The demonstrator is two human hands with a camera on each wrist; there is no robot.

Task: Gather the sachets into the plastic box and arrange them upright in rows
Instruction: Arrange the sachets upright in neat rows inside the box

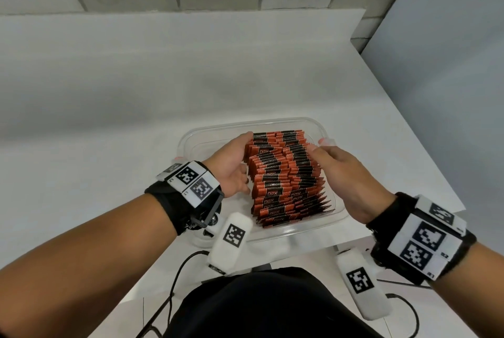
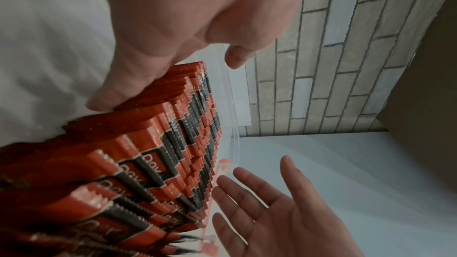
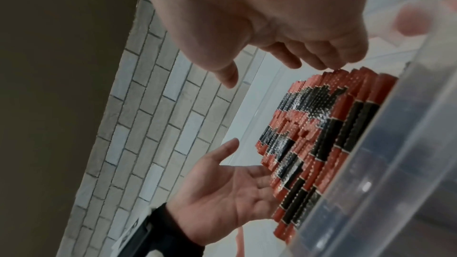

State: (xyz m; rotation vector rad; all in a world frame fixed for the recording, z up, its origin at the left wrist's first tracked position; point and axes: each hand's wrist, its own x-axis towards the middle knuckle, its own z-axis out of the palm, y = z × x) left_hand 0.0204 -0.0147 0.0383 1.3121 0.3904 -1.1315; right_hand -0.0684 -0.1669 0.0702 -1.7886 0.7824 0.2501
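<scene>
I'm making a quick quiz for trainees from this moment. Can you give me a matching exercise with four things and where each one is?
Things:
1. sachets
2. plastic box
3. left hand
4. right hand

Places:
A. on the white table
B. against the block's left side
C. packed on edge inside the box
D. at the block's right side

Pairs: 1-C, 2-A, 3-B, 4-D

Sachets (image 1: 286, 176) in plastic box (image 1: 331, 224), between both hands
</scene>
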